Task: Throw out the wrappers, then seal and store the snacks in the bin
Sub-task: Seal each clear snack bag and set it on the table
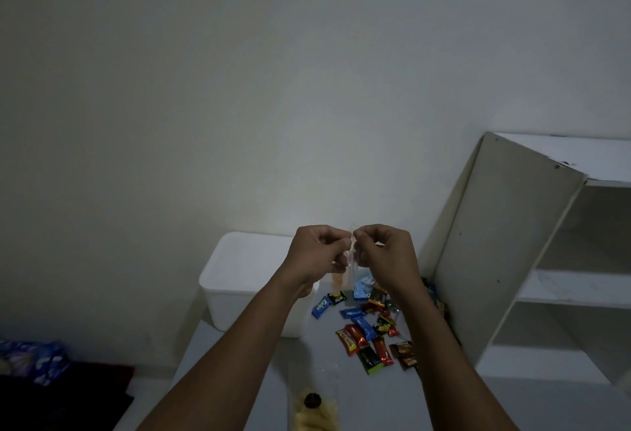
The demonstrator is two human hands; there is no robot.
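Observation:
My left hand and my right hand are raised side by side, both pinching the top edge of a small clear plastic bag with something orange inside. It hangs between them above the table. Below lies a scatter of several small wrapped snacks in blue, red, black and green packets. A white bin stands left of the snacks, its rim partly hidden by my left wrist. Another clear bag with yellow pieces and a dark round thing lies at the near edge.
The white table runs from the bin toward me. A white shelf unit stands at the right, close to the snacks. At the lower left are a dark surface and a blue patterned cloth. A plain wall fills the back.

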